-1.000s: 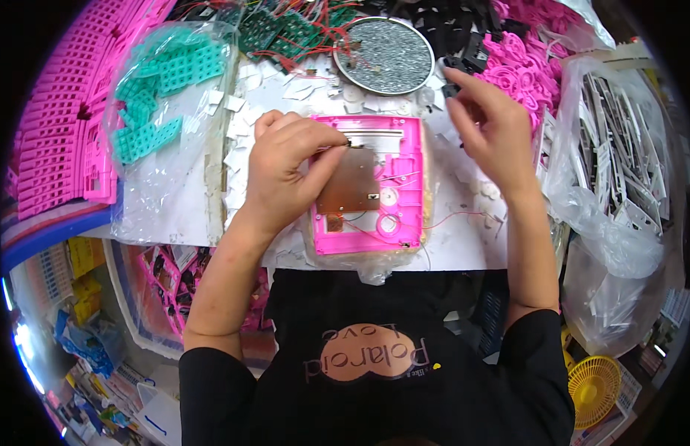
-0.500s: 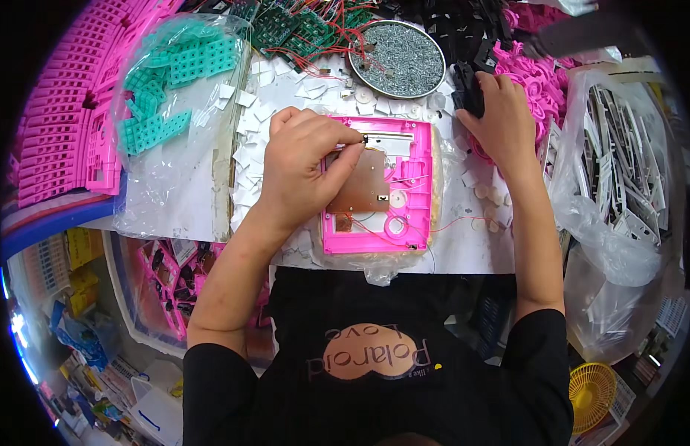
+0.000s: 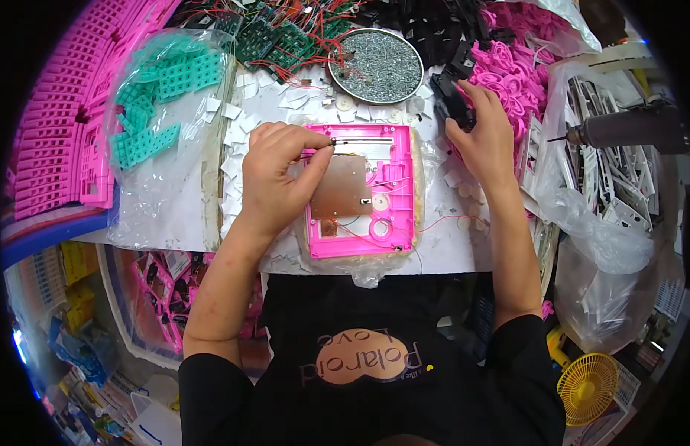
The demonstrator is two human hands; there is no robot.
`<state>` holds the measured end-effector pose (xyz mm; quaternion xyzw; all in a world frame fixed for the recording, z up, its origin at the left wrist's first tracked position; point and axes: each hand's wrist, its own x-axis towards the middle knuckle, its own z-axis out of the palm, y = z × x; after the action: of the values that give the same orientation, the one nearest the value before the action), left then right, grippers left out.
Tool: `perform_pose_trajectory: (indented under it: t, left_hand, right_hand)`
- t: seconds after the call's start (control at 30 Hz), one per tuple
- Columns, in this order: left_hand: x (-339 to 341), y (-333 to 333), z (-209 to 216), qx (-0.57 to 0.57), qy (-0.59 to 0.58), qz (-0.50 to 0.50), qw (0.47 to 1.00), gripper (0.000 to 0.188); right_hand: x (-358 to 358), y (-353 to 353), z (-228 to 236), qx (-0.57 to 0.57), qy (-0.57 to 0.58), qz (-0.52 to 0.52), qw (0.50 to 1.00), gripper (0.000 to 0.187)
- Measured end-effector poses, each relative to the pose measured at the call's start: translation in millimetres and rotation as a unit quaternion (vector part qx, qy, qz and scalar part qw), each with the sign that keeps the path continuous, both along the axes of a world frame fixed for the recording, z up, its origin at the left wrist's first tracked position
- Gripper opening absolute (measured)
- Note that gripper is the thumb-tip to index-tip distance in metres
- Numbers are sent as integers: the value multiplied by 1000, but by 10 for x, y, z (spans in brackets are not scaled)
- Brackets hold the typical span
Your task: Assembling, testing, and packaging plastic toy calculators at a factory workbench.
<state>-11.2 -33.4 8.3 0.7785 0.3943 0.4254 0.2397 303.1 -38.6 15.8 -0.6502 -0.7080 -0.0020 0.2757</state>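
A pink plastic casing (image 3: 403, 223) lies on a padded, clear-wrapped block in front of me. Inside it are a brown circuit board (image 3: 343, 189), thin red wires and a white disc. My left hand (image 3: 278, 167) is closed at the casing's upper left, thumb and forefinger pinching a small black part (image 3: 333, 141) by a slim metal rod (image 3: 367, 140). To the right, my right hand (image 3: 487, 141) has thumb and forefinger apart around a black plastic piece (image 3: 455, 104) beside the black heap. I see no firm grip there.
A round tray of screws (image 3: 376, 67) stands behind the casing, with green circuit boards (image 3: 274, 37) to its left. Pink rings (image 3: 512, 82) pile up at right. A power screwdriver (image 3: 620, 132) hangs over bagged metal strips (image 3: 612, 163). Teal parts (image 3: 185, 74) lie at left.
The view has shifted slightly, moving the scene left. The screwdriver has swung lower at right. My right hand's fingers have spread beside the black piece; my left hand keeps its pinch.
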Motion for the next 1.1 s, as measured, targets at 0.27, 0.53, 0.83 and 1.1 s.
perform_pose_trajectory:
  t: [0.27, 0.53, 0.83, 1.1]
  left_hand:
    - [-20, -4, -25, -43, -37, 8, 998, 5]
    - [-75, -35, -103, -99, -86, -1, 991, 7]
    - [-117, 12, -56, -11, -30, -38, 999, 10]
    - [-116, 35, -115, -8, -39, -52, 998, 11]
  right_hand:
    - [-205, -389, 39, -16, 395, -31, 918, 48]
    - [-253, -590, 29, 27, 517, -27, 855, 42]
    - [-854, -540, 535, -116, 135, 192, 965, 48]
    - [-1027, -337, 402, -42, 61, 288, 955, 65]
